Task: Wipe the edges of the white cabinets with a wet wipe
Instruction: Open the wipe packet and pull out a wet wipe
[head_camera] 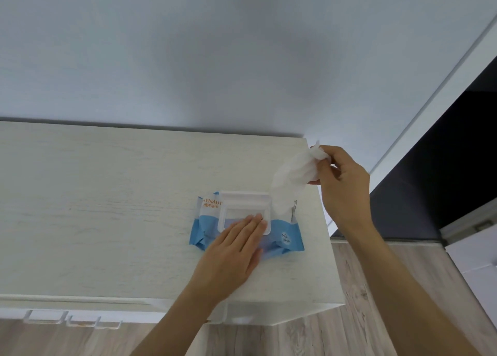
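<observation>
A blue and white pack of wet wipes (287, 241) lies on the white cabinet top (107, 207), near its right edge, with its white plastic lid flipped open. My left hand (234, 250) lies flat on the pack, fingers apart, pressing it down. My right hand (341, 183) is raised above the cabinet's right edge and pinches a white wet wipe (293, 178). The wipe's lower end still reaches down into the pack's opening.
A pale wall stands behind the cabinet. White handles (72, 320) show on the cabinet front below. To the right a white door frame (430, 108) borders a dark opening. Wood-look floor (336, 328) lies beneath, with another white unit (473, 258) at far right.
</observation>
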Demonstrator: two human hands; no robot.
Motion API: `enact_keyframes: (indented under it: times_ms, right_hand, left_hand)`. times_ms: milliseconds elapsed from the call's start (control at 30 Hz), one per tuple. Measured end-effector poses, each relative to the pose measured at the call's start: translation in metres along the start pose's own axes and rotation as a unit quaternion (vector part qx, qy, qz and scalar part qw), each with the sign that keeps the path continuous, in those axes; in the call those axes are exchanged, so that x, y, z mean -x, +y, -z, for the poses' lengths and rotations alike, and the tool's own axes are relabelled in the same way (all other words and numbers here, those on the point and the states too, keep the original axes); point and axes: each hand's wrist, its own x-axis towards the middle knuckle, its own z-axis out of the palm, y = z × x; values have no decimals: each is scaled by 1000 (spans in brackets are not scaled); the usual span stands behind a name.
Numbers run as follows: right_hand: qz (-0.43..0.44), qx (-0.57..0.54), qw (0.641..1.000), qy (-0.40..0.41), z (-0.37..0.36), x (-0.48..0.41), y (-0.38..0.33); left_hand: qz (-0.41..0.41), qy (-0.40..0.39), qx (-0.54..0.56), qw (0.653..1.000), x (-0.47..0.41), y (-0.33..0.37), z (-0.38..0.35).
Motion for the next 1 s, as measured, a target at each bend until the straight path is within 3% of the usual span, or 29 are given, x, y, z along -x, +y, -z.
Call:
enact_keyframes:
  times_ms: [67, 133, 267, 533, 1000]
  right_hand:
    - [3, 9, 1000, -7, -3, 2, 0]
    - [6, 25, 1000, -17, -6, 4, 0]
    - [17, 25, 999, -41, -9, 7, -3]
    - [-8, -52, 996, -69, -7, 0, -14]
    - [-40, -30, 995, -90, -16, 11, -5]
  left_hand:
    - [-25, 88, -17, 996, 0, -7, 6]
    - [21, 104, -57, 993, -10, -16, 14]
    - [115, 36, -87, 989, -27, -19, 25]
    - [91, -72, -49, 992, 24, -7, -6]
    - [145, -74, -81, 983, 26, 3, -21]
